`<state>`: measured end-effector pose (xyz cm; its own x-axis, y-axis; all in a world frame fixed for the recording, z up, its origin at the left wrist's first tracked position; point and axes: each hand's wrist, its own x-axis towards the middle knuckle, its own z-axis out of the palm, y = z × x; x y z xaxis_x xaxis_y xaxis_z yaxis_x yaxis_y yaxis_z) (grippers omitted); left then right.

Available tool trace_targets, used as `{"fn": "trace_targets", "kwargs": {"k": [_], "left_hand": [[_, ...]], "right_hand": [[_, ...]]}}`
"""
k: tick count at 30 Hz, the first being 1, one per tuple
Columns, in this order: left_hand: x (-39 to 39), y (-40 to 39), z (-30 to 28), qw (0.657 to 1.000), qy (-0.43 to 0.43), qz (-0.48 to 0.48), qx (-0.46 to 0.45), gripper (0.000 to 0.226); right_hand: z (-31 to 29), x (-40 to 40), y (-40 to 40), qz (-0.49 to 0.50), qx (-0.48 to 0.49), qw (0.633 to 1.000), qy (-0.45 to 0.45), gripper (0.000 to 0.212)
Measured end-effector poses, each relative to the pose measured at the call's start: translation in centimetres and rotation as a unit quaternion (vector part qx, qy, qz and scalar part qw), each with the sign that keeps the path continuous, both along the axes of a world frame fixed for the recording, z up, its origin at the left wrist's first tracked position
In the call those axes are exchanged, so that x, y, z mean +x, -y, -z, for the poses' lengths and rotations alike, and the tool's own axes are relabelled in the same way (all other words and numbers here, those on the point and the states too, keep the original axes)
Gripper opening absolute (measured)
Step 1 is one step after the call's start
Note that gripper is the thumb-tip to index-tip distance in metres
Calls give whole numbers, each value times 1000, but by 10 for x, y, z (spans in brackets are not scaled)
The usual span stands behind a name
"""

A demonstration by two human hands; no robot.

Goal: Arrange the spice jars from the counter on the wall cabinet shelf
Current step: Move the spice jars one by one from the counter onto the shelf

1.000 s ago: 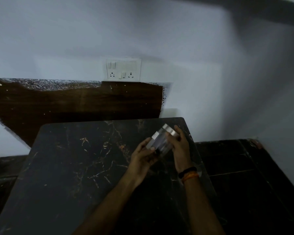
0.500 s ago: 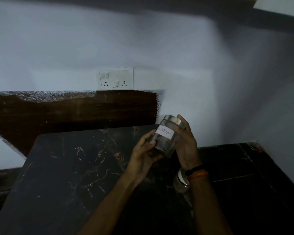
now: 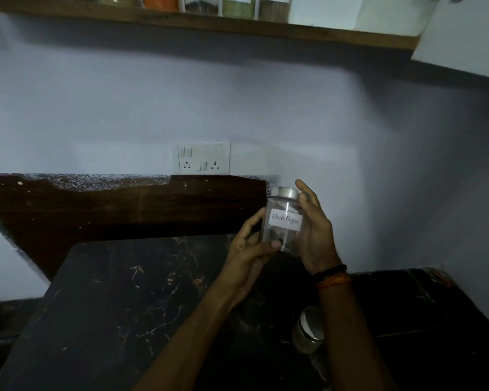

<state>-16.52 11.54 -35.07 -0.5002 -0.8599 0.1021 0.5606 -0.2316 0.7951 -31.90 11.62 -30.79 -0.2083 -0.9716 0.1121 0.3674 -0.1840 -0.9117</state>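
A clear glass jar (image 3: 280,235) with a silver lid and a white label reading "Black Pepper" is held upright above the dark marble counter (image 3: 124,306). My left hand (image 3: 251,249) cups its lower left side. My right hand (image 3: 314,232) wraps its right side, fingertips at the lid. A second lidded jar (image 3: 308,331) stands on the counter beside my right forearm. The wooden cabinet shelf (image 3: 237,26) runs along the top, with several filled jars (image 3: 237,7) on it.
A white switch and socket plate (image 3: 203,158) is on the wall above a dark brown backsplash (image 3: 124,207). A white cabinet door (image 3: 460,32) hangs open at the upper right. The shelf's right end has bare room.
Both hands have lifted the jar from near the counter and turned it upright, label toward me. My view has tilted up, bringing the shelf into sight.
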Motion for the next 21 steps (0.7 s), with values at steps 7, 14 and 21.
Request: {"fn": "trace_targets", "kwargs": {"k": [7, 14, 21], "left_hand": [[-16, 17, -30, 999, -47, -1, -20, 79], [-29, 43, -88, 996, -29, -10, -79, 81], [-43, 81, -172, 985, -33, -15, -167, 77]], "right_hand": [[-42, -6, 15, 6, -48, 999, -21, 49], [-106, -18, 31, 13, -105, 993, -49, 53], [-195, -31, 57, 20, -186, 980, -61, 51]]}}
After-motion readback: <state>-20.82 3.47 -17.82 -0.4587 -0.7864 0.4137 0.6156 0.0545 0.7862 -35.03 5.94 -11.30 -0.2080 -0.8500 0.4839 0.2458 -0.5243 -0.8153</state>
